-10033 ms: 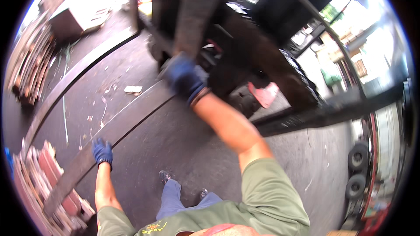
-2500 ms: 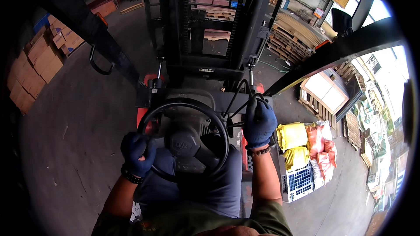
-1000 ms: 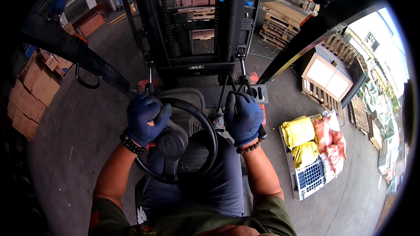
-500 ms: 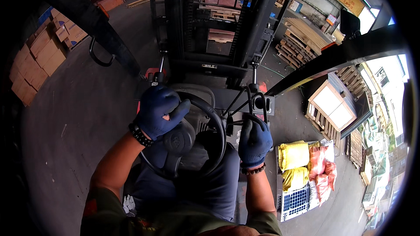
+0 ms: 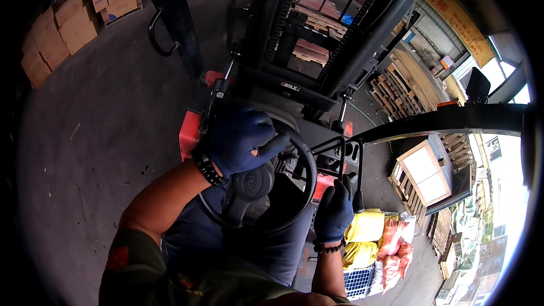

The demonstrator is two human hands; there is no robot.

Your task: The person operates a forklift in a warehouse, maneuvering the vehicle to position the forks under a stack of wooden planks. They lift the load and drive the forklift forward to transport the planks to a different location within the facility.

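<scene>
My left hand (image 5: 241,141), in a dark blue knit glove, is closed at the upper left of a black steering wheel (image 5: 313,175), with the rim under it hidden. A small gap in the glove shows near the thumb. Right of the wheel, my right hand (image 5: 333,211) in a matching glove has its fingers curled at the top of a black control lever (image 5: 342,156); its grip end is covered by the fingers. Just beside that hand stands a second lever (image 5: 358,199) with a black knob, apart from the fingers.
Ahead rises the forklift mast (image 5: 275,79) with chains. Stacked cartons (image 5: 79,28) stand far left, wooden pallets (image 5: 396,90) far right. A white-panelled crate (image 5: 425,170) rests on a pallet. Yellow sacks (image 5: 362,226) and red sacks (image 5: 391,243) lie close on the right.
The whole view has tilted and shifted, bringing the mast rightward. My right hand sits lower relative to the levers, and a knobbed lever now shows beside it. My left hand stays on the wheel.
</scene>
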